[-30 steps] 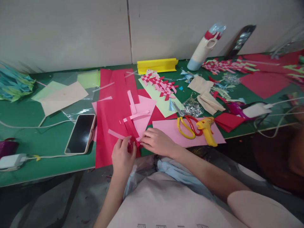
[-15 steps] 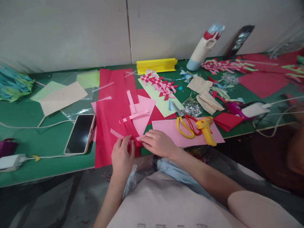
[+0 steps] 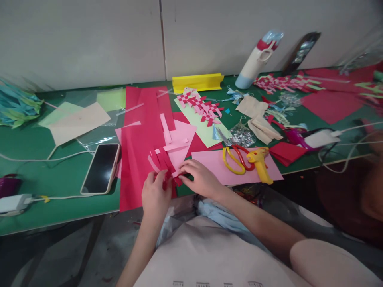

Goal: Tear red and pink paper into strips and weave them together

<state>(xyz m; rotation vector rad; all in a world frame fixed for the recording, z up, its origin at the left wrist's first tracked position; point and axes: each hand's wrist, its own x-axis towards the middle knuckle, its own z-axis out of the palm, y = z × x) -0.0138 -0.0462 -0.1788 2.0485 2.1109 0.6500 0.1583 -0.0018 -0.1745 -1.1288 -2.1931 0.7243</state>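
My left hand (image 3: 155, 196) and my right hand (image 3: 201, 177) meet at the front edge of the green table (image 3: 54, 175), both pinching a small bundle of red and pink paper strips (image 3: 163, 161). The strips fan up and away from my fingertips, over a large red paper sheet (image 3: 139, 139). A pink strip sticks out to the upper left of my left fingers. A pink paper sheet (image 3: 215, 165) lies just right of my right hand.
A phone (image 3: 101, 167) lies screen-up left of the red sheet. Yellow and red scissors (image 3: 236, 157) and a yellow glue gun (image 3: 261, 161) rest on the pink sheet. Woven red-pink pieces (image 3: 200, 104), a yellow box (image 3: 197, 81) and a white bottle (image 3: 254, 59) stand farther back.
The pink strip at my left fingers has swung from lying flat leftward to pointing up among the red strips. My right hand has shifted slightly right and its fingers have moved in on the bundle.
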